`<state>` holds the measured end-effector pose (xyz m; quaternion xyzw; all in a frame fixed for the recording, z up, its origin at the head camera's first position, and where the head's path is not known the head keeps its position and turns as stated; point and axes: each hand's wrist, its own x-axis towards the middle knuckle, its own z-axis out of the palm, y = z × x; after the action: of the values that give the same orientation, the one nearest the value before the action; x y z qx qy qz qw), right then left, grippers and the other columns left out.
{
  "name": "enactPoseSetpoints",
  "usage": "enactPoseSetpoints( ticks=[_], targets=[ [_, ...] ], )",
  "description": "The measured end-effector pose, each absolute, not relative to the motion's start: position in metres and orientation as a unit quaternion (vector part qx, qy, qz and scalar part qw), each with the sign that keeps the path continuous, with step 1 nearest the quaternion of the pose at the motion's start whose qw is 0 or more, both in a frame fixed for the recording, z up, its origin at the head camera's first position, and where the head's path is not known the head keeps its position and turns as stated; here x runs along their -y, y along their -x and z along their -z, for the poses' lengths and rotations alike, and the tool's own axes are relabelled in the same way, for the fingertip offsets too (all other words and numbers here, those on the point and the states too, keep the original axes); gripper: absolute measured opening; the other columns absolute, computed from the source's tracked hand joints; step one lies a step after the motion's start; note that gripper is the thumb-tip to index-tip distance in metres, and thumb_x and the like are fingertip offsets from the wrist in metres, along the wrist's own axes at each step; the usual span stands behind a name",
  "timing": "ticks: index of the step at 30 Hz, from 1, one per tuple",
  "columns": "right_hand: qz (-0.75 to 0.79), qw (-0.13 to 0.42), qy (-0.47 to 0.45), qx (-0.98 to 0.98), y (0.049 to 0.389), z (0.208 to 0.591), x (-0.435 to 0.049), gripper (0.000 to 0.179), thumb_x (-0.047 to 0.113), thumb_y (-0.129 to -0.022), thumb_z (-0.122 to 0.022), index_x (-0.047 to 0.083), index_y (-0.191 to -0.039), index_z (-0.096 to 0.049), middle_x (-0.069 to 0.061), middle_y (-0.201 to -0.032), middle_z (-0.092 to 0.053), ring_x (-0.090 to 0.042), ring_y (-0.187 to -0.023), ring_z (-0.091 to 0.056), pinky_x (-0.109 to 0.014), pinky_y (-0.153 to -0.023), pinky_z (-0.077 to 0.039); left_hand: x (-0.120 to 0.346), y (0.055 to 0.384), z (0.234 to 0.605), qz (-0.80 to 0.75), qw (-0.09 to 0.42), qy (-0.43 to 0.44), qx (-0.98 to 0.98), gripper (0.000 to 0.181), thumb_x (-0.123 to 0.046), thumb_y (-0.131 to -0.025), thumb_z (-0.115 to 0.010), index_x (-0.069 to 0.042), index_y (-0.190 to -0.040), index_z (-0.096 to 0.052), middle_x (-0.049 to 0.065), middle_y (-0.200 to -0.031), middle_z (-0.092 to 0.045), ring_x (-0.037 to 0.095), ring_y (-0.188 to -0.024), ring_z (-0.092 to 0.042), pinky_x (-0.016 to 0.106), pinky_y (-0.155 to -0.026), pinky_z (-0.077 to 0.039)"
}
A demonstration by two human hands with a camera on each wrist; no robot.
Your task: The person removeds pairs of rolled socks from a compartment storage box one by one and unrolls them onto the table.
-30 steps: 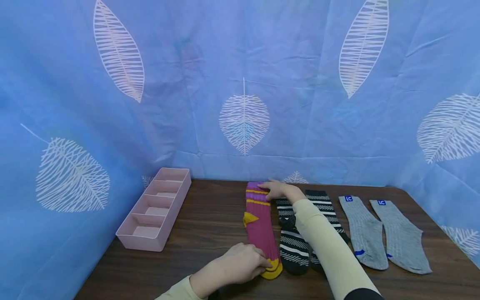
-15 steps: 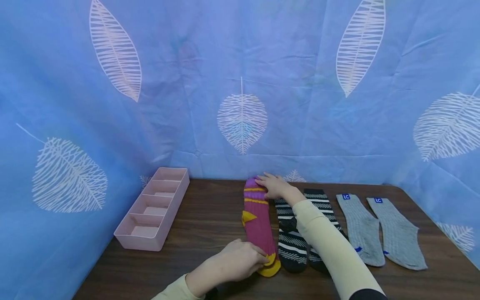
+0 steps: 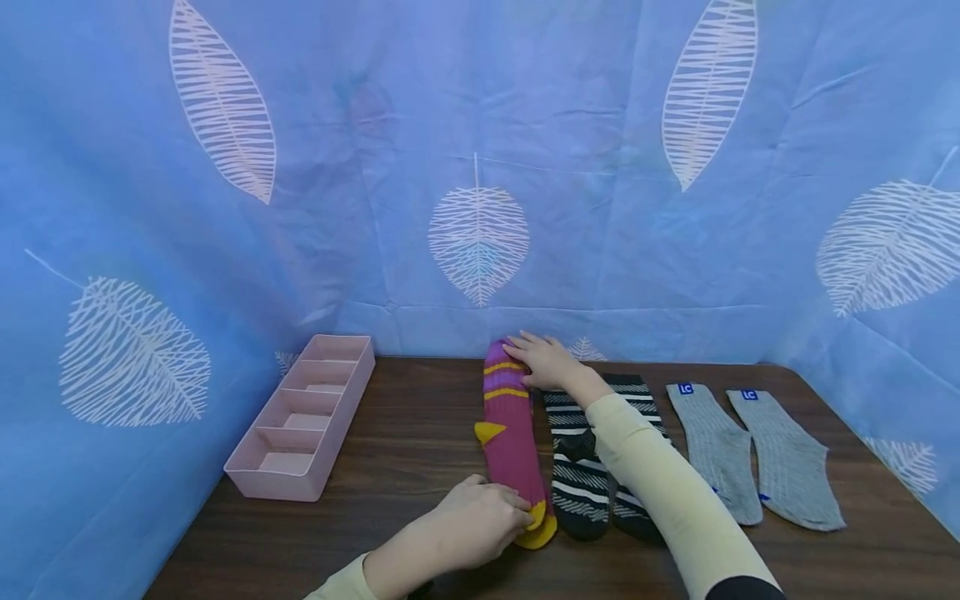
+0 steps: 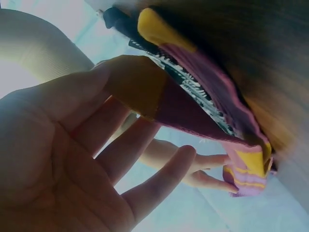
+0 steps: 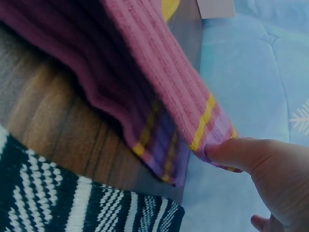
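Note:
Two maroon socks with yellow toes and heels and purple striped cuffs lie one above the other in the head view. The upper maroon sock (image 3: 512, 442) is raised off the lower maroon sock (image 5: 96, 82), with a gap showing in both wrist views. At its yellow toe my left hand (image 3: 480, 521) pinches it between thumb and index finger, the other fingers spread. My right hand (image 3: 547, 361) pinches the purple cuff at the far end. Beside them lies a black-and-white striped sock (image 3: 576, 500), with a second striped sock (image 3: 633, 510) partly hidden under my right forearm.
To the right, two grey socks, a nearer grey one (image 3: 716, 454) and an outer grey one (image 3: 787, 462), lie flat. A pink divided box (image 3: 273, 486) stands on the left of the dark wooden table (image 3: 420, 417). A blue leaf-patterned cloth (image 3: 600, 250) hangs behind.
The upper maroon sock has risen off the lower one and shifted slightly left, both hands keeping hold of its ends. The head view has drifted slightly.

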<state>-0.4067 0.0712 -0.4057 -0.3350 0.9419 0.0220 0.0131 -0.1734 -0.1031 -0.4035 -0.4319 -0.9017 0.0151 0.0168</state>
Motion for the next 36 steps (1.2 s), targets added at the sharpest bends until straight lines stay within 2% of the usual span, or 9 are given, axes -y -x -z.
enactPoseSetpoints(
  ticks=[8,17,22,29,36],
  targets=[
    [-0.024,-0.006,0.337,-0.941,0.406,0.397,-0.067,0.067,0.036,-0.095,-0.061,0.016,-0.153,-0.032,-0.008,-0.162,-0.026,-0.032,-0.151,-0.019,-0.060,-0.116,-0.023,0.107,0.169,0.394,-0.014,-0.003,0.423,0.906,0.023,-0.029,-0.093,-0.065,-0.030,-0.115,-0.072,-0.017,-0.120,-0.068,0.000,-0.117,-0.060,0.031,-0.090,-0.052],
    [-0.009,-0.019,0.345,-0.938,0.405,0.392,-0.060,0.069,0.039,-0.096,-0.059,0.017,-0.154,-0.029,-0.007,-0.163,-0.023,-0.030,-0.152,-0.015,-0.059,-0.118,-0.019,0.125,0.163,0.390,-0.015,0.017,0.422,0.906,0.021,-0.025,-0.094,-0.064,-0.029,-0.113,-0.073,-0.016,-0.119,-0.069,0.002,-0.116,-0.062,0.032,-0.091,-0.053],
    [0.000,-0.029,0.350,-0.936,0.404,0.390,-0.053,0.069,0.038,-0.096,-0.060,0.016,-0.154,-0.030,-0.008,-0.162,-0.025,-0.031,-0.152,-0.016,-0.059,-0.118,-0.020,0.136,0.162,0.387,-0.013,0.009,0.407,0.913,0.022,-0.025,-0.095,-0.063,-0.030,-0.115,-0.072,-0.015,-0.121,-0.068,0.004,-0.118,-0.061,0.035,-0.094,-0.053],
    [0.005,-0.029,0.364,-0.931,0.405,0.389,-0.032,0.068,0.038,-0.096,-0.060,0.016,-0.153,-0.030,-0.007,-0.162,-0.024,-0.030,-0.151,-0.017,-0.059,-0.118,-0.021,0.153,0.158,0.390,-0.038,0.020,0.387,0.921,0.021,-0.027,-0.093,-0.065,-0.031,-0.112,-0.073,-0.017,-0.118,-0.069,0.004,-0.116,-0.063,0.035,-0.088,-0.054],
    [0.006,-0.017,0.368,-0.929,0.404,0.402,-0.012,0.068,0.039,-0.096,-0.060,0.019,-0.154,-0.030,-0.005,-0.162,-0.024,-0.027,-0.152,-0.016,-0.058,-0.118,-0.020,0.166,0.154,0.399,-0.048,0.005,0.381,0.923,0.018,-0.028,-0.093,-0.065,-0.032,-0.108,-0.074,-0.019,-0.116,-0.069,0.003,-0.113,-0.064,0.037,-0.084,-0.054]
  ],
)
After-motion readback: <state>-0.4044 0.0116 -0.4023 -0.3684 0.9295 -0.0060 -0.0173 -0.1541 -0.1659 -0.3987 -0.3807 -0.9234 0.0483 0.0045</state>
